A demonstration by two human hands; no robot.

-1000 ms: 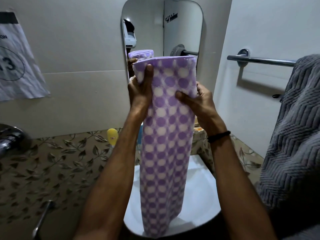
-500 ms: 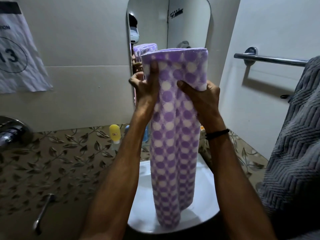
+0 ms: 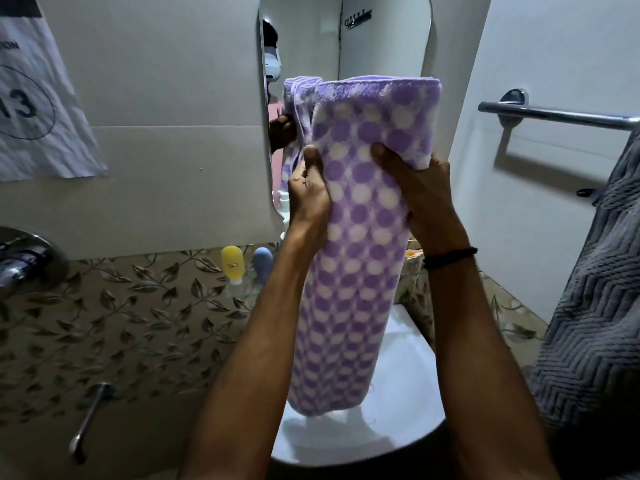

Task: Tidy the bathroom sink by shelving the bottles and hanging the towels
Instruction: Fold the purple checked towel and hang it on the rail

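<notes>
A folded purple towel with white dots [image 3: 360, 258] hangs upright over the white sink [image 3: 398, 420]. My left hand [image 3: 308, 188] grips its left edge near the top, thumb on the front. My right hand [image 3: 419, 195] grips its right edge, fingers spread across the cloth. A chrome towel bar [image 3: 554, 114] runs along the right wall, with a grey ribbed towel [image 3: 595, 292] draped over its right part. A yellow bottle [image 3: 232, 263] and a blue bottle [image 3: 262, 263] stand behind the sink, left of my left forearm.
A mirror [image 3: 346, 50] on the back wall reflects the towel and a hand. A chrome tap [image 3: 20, 261] and a metal lever [image 3: 88, 420] are on the left wall, and a paper sign [image 3: 31, 98] hangs above. Leaf-patterned tiles [image 3: 121, 317] cover the lower wall.
Both hands have lifted the purple towel higher and a little to the right; its lower end has risen off the sink basin.
</notes>
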